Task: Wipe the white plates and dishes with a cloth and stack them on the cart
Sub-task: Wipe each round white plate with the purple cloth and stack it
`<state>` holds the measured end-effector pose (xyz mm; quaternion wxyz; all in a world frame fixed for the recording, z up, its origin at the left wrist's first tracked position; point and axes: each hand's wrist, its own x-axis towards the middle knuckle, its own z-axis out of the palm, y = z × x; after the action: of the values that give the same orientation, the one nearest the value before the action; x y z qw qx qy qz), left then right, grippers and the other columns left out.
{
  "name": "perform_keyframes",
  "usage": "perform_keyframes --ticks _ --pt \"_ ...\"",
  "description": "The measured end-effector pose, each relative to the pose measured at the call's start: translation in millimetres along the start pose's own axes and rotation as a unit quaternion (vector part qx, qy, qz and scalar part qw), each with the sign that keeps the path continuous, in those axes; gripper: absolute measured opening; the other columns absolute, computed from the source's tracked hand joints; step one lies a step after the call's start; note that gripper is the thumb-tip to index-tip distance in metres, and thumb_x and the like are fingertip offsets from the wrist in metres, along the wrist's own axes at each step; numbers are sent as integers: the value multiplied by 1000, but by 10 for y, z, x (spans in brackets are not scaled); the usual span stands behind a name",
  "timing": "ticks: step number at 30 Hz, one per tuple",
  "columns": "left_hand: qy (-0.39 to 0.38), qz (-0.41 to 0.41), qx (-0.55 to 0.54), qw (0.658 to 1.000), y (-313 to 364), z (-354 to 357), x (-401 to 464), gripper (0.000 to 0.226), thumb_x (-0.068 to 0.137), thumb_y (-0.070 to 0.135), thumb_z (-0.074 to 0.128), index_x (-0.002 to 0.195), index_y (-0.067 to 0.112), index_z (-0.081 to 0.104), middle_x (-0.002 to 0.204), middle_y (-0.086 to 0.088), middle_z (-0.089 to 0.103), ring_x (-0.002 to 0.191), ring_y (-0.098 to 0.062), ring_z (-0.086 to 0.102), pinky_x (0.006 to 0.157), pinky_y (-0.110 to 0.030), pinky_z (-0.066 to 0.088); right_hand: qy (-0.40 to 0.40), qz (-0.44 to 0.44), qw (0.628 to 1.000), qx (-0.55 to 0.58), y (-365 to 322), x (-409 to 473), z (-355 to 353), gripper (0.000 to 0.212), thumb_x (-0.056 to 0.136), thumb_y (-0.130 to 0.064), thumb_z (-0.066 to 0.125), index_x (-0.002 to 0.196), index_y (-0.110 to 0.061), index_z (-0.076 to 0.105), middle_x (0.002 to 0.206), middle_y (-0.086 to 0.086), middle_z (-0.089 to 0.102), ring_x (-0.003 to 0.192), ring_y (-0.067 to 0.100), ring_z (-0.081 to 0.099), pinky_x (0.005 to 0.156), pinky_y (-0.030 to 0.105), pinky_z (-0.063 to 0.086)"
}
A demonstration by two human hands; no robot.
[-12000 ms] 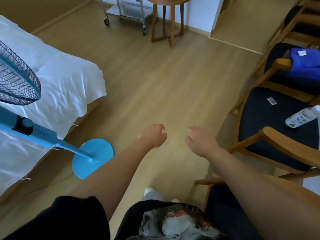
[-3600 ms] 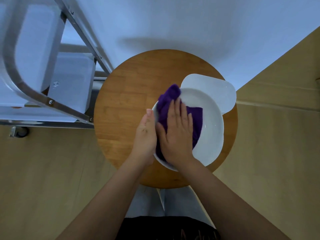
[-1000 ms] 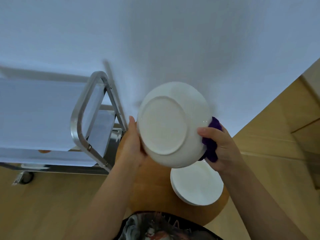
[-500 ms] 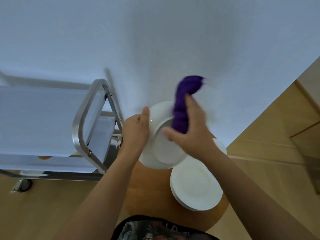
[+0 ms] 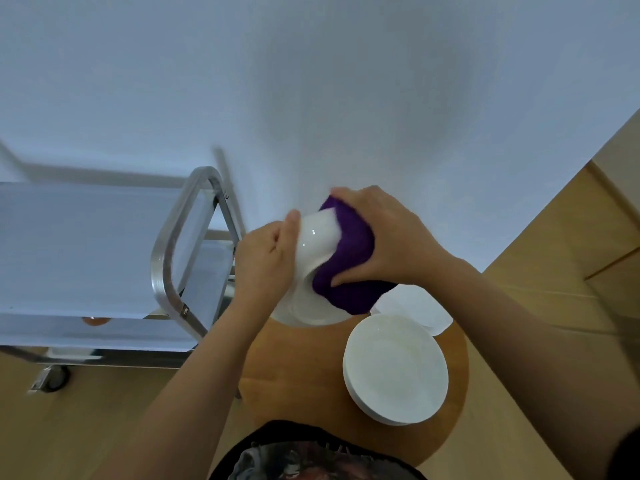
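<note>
We find the white bowl (image 5: 313,268) held in the air above the far edge of the round wooden desk (image 5: 298,372), tilted so that its underside faces up and toward us and its rim points down toward the desk. Our left hand (image 5: 266,261) grips the bowl at its left rim, thumb over the outer wall and fingers curled beneath. Our right hand (image 5: 384,237) is closed around the purple cloth (image 5: 346,268) and presses it against the bowl's right outer wall; the cloth wraps from the top of the bowl down past its lower right edge.

Taking the bowl as landmark: the cart (image 5: 183,237) stands just to its left, steel frame nearest, with the flat white top shelf beyond the frame. We judge the left hand the nearer one to the cart, so a transfer would run leftward from that hand across the frame, with the bowl turned upright first. No dishes are visible on the top shelf.

Below and right of the bowl, a stack of round white plates (image 5: 394,368) rests on the desk. A further white dish (image 5: 419,306) lies just behind that stack, partly hidden by the cloth and right hand. We judge these as awaiting wiping.
</note>
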<state>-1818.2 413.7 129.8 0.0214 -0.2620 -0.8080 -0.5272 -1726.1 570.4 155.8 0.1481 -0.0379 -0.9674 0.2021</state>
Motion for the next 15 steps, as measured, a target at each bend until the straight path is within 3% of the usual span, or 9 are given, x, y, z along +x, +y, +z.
perform_keyframes --ticks 2,4,7,10,13,15 --pt "55 -51 -69 995 10 -61 29 55 96 40 43 48 24 24 41 9 26 41 -6 25 43 -21 24 61 81 985 137 68 -53 -27 95 42 -69 73 125 -57 28 118 -22 40 103 -7 45 89 23 43" --pt "86 -95 -134 983 14 -96 52 53 95 44 43 49 25 26 39 11 28 38 -3 28 38 -13 24 128 135 955 230 123 -89 -17 93 42 -63 76 121 -61 28 124 -25 40 110 -8 45 90 20 43" --pt "117 -162 -198 959 68 -67 64 49 95 50 40 57 19 37 39 11 40 36 -1 39 37 -10 32 202 179 914 303 103 -142 83 92 45 -58 75 125 -53 29 132 -19 41 117 3 46 95 27 46" --pt "156 -264 -271 912 54 38 89 42 93 53 40 70 22 59 48 18 59 44 6 54 48 -22 46 279 228 853 378 39 -162 280 95 49 -52 75 133 -36 33 132 -12 46 117 8 49 97 31 47" --pt "135 -324 -320 880 -15 136 36 48 86 65 42 101 27 67 84 11 72 80 -9 68 70 -34 55 279 269 834 394 75 -121 261 90 54 -47 77 134 -33 37 122 -18 51 110 2 52 94 26 47" --pt "50 -312 -345 884 -152 132 -22 50 87 69 40 105 30 67 88 9 74 82 -12 70 62 -30 56 232 275 855 373 209 -118 96 85 55 -46 77 130 -34 40 112 -24 51 102 -2 54 90 24 48"
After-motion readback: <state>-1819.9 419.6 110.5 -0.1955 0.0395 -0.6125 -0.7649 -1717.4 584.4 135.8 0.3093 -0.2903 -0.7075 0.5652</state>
